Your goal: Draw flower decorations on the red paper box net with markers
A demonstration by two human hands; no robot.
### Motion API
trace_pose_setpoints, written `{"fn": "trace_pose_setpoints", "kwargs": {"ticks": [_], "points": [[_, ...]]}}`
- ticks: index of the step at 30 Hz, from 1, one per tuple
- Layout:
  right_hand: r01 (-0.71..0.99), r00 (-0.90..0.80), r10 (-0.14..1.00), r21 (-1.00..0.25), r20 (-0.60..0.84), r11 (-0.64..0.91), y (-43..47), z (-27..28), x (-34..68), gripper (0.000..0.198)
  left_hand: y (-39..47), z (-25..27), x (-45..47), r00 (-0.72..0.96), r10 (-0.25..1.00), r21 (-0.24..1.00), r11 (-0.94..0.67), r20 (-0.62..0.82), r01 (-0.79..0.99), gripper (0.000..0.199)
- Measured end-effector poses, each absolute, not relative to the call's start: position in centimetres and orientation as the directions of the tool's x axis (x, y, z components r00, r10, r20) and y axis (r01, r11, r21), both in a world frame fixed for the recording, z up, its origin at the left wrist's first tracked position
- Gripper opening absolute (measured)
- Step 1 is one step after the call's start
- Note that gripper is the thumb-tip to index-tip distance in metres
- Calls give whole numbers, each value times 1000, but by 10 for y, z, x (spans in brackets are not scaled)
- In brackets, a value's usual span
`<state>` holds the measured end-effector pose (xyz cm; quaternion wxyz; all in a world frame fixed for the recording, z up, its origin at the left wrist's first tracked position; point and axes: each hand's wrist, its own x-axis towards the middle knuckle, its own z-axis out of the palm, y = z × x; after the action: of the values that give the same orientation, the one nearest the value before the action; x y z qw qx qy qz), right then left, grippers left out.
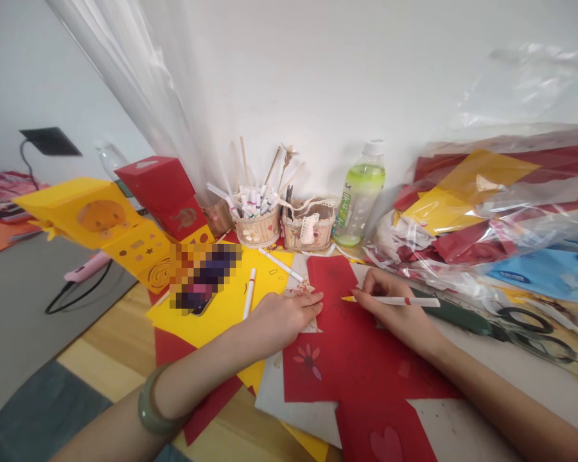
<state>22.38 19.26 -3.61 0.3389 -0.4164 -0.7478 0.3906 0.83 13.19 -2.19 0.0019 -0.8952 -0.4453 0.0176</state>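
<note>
Some paper (330, 350), prob. wood tbl (130, 340), wall (289, 70)

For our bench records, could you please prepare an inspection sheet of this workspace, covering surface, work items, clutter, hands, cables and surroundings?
Surface: wooden tabletop, partly covered by grey board.
Work items: red paper cutout with flower and heart shapes, lying on the board; yellow-tipped marker.
Clutter: marker cup, bottle, green-handled tool, loose marker on yellow paper.
Left hand: fingers reach onto the cutout's edge.
Right hand: holds the yellow-tipped marker over the cutout.
Cables: black cable at a pink device.
Surroundings: white wall; plastic-wrapped papers at right.
</note>
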Motion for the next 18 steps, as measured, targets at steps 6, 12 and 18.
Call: {"fn": "trace_pose_setpoints", "kwargs": {"ticks": [6,12,18], "points": [[354,-418,886,-863,200,361,193,-37,222,25,132,-26,6,609,794,5,-609,-1,794,42],[347,-419,887,-868,195,355,193,-36,222,24,132,-24,6,612,791,-21,-612,-11,791,42],[345,-426,884,-868,195,358,193,-37,223,25,132,-22,7,615,788,-3,-615,-14,788,43]]}}
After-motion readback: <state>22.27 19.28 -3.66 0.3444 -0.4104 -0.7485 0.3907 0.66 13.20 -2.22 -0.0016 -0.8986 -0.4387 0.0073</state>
